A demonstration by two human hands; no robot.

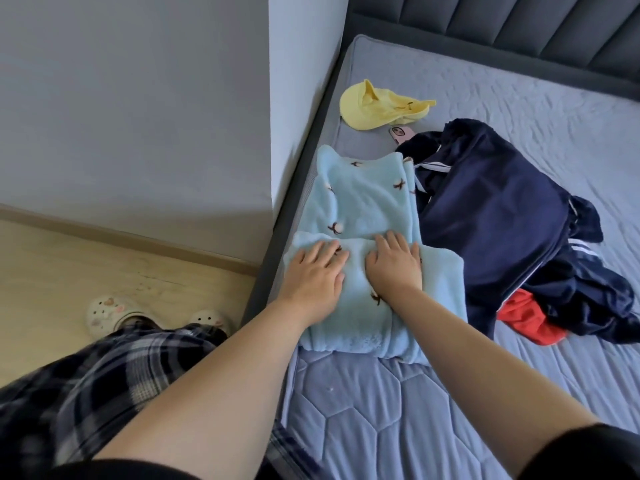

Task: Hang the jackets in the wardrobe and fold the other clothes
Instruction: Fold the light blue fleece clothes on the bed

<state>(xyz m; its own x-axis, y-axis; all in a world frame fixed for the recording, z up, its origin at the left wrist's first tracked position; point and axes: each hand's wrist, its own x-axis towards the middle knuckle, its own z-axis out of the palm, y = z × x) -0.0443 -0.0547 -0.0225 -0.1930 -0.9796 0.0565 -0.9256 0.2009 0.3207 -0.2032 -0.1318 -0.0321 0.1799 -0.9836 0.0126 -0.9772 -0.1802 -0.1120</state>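
Garment in hand: a light-blue fleece piece (363, 216) with small brown motifs lies on the near left part of the bed (381, 410), its near end doubled over the rest.
Left hand: the left hand (313, 275) lies flat on the folded layer, fingers straight and spread, gripping nothing.
Right hand: the right hand (394, 263) lies flat just beside it, palm down, pressing the same fold; the two hands are close but not touching.
Step, as judged: smoothing a fold before the next one.
Handling: the fleece looks soft, thick and light, so it should hold a crease poorly and spring up; best taken by the folded edge or the two near corners.
Still waiting: a navy jacket heap (502, 216) touches the fleece on its right, with a red garment (526, 318) under its near edge.
Beyond: a yellow cap (374, 105) and a pink phone (401, 134).
Wardrobe: not in view.
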